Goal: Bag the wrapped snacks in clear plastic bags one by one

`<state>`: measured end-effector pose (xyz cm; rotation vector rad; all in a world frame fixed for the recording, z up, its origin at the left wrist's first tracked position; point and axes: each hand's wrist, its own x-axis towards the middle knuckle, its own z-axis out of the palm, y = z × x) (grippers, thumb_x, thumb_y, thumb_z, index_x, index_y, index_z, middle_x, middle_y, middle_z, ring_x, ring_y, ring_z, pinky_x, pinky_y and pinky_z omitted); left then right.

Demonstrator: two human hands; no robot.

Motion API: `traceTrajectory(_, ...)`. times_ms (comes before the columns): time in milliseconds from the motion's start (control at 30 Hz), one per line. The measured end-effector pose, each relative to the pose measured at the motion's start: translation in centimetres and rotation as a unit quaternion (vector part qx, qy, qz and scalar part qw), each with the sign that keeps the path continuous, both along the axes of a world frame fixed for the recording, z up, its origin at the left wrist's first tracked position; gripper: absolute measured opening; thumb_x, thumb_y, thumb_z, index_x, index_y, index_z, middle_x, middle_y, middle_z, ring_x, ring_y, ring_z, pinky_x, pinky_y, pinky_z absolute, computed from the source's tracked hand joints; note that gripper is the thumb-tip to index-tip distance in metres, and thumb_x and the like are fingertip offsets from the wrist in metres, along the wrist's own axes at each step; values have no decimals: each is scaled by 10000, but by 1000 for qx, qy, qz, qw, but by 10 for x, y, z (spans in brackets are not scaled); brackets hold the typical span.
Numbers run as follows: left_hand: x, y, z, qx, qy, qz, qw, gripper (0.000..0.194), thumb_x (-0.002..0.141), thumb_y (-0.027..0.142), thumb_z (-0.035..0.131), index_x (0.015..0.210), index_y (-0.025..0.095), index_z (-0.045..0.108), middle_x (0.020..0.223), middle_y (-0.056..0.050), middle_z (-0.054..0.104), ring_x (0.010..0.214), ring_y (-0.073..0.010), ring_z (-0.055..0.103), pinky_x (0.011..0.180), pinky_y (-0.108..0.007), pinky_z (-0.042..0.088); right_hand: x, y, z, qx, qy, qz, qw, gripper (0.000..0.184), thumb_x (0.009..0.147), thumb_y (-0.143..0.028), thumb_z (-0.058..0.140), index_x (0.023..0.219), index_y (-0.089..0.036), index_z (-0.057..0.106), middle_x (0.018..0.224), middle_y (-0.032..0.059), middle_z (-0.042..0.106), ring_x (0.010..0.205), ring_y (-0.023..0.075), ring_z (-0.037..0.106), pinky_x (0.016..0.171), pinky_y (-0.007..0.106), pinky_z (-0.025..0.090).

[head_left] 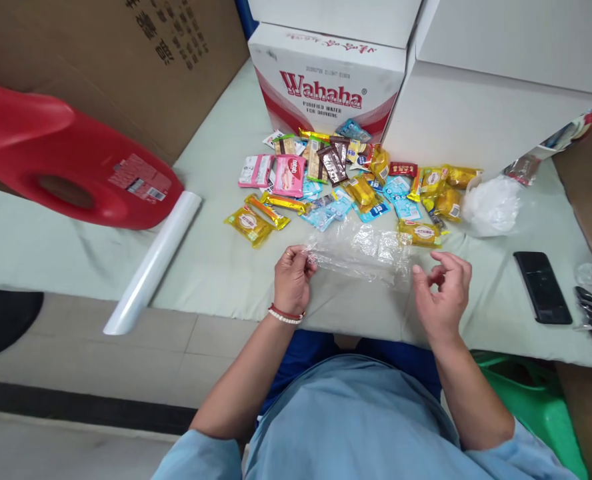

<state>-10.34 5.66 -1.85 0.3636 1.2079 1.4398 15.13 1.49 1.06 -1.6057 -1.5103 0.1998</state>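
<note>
A clear plastic bag point(359, 253) is stretched out flat above the near part of the table. My left hand point(293, 277) pinches its left end between thumb and fingers. At the bag's right end, my right hand point(443, 290) has its thumb and curled fingers apart, with nothing visible between them. Beyond the bag lies a spread of wrapped snacks: yellow-wrapped cakes point(362, 192), pink packets point(290, 175), dark brown bars point(332, 164) and blue sachets point(326, 212). One yellow packet point(420, 233) lies just behind my right hand.
A white Wahaba-style water carton point(326, 87) printed "Wahaha" stands behind the snacks. Left are a red jug point(76, 160) and a white roll point(153, 263) overhanging the table edge. Right are crumpled white plastic point(493, 205), a black phone point(543, 287) and a green stool point(536, 400).
</note>
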Motion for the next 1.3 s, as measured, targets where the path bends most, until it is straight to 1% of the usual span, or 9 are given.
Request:
traceTrajectory(67, 2, -1, 1, 3, 7, -7, 1000, 422, 663, 452, 886, 790, 188, 581, 654, 57, 613, 538, -46, 537, 514, -144, 450, -16, 6, 9, 43, -86, 120, 988, 232, 961, -321, 657, 1176, -236, 647, 1121, 96, 639, 847, 196, 583, 830, 388, 508)
traceTrajectory(167, 2, -2, 4, 10, -1, -15, 1000, 445, 665, 480, 882, 740, 188, 556, 648, 54, 601, 533, -48, 530, 501, -151, 442, -47, 22, 6, 9, -188, 275, 943, 265, 955, -341, 674, 1193, -226, 659, 1135, 122, 663, 999, 272, 580, 870, 428, 499)
traceTrajectory(267, 0, -1, 5, 13, -15, -21, 1000, 429, 680, 491, 866, 730, 183, 570, 651, 43, 604, 551, -60, 547, 502, -166, 445, -66, 35, -10, -48, -222, 313, 922, 157, 991, -273, 592, 1079, -202, 700, 1029, 121, 683, 927, 275, 569, 796, 417, 489)
traceTrajectory(367, -4, 0, 5, -3, -36, -17, 999, 403, 709, 491, 834, 741, 181, 578, 661, 35, 616, 549, -72, 568, 523, -190, 465, -65, 35, -21, -87, -133, 329, 931, 205, 1026, -241, 504, 987, -205, 702, 884, 85, 665, 876, 240, 588, 775, 374, 484)
traceTrajectory(567, -8, -1, 13, -8, -89, -82, 993, 489, 745, 627, 738, 935, 191, 622, 924, -28, 697, 685, -126, 663, 546, -216, 472, -55, 20, -11, -226, 163, 256, 926, 212, 947, -417, 636, 915, -217, 700, 770, 9, 647, 650, 148, 548, 603, 279, 430)
traceTrajectory(800, 17, -34, 16, 40, 116, -184, 975, 395, 734, 471, 839, 913, 200, 614, 966, -29, 642, 854, -145, 615, 654, -225, 488, -69, 20, -2, -311, 429, 155, 834, 363, 743, -519, 815, 835, -204, 660, 640, -43, 584, 478, 85, 402, 450, 235, 318)
traceTrajectory(900, 30, -48, 20, 63, 159, -236, 957, 438, 714, 475, 857, 956, 203, 613, 992, -48, 632, 891, -173, 628, 671, -255, 504, -73, 22, 0, -304, 500, 127, 801, 365, 687, -476, 857, 839, -210, 657, 679, -35, 607, 510, 88, 444, 472, 230, 356)
traceTrajectory(1133, 43, -63, 24, 58, 233, -334, 911, 465, 708, 452, 871, 981, 210, 583, 941, -41, 645, 784, -178, 623, 665, -300, 489, -72, 30, -1, -259, 543, 69, 796, 391, 638, -442, 877, 854, -221, 637, 725, -32, 631, 545, 89, 472, 508, 226, 399)
traceTrajectory(1300, 48, -78, 22, 172, 351, -203, 898, 545, 713, 560, 846, 1035, 213, 576, 1022, -75, 605, 897, -218, 600, 770, -354, 502, -67, 34, -9, -205, 552, 37, 808, 369, 658, -392, 874, 868, -218, 625, 722, -40, 623, 579, 89, 498, 536, 216, 418)
